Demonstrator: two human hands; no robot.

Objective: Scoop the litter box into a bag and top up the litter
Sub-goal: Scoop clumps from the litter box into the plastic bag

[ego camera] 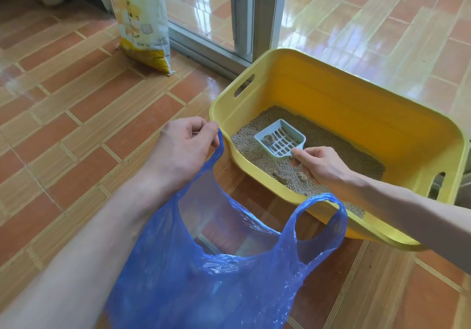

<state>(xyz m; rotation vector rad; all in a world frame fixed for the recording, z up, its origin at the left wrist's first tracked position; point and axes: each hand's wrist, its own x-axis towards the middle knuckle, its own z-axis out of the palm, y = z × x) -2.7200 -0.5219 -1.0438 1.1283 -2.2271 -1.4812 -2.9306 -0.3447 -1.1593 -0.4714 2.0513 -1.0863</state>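
At the near rim, left hand [182, 150]: pinches one handle of the translucent blue plastic bag [216, 265], lifting it.
Right hand [322, 164]: curled around the pale blue slotted plastic scoop [280, 140], a clump inside.
Box: yellow plastic litter box [356, 104], grey granules, tiled floor.
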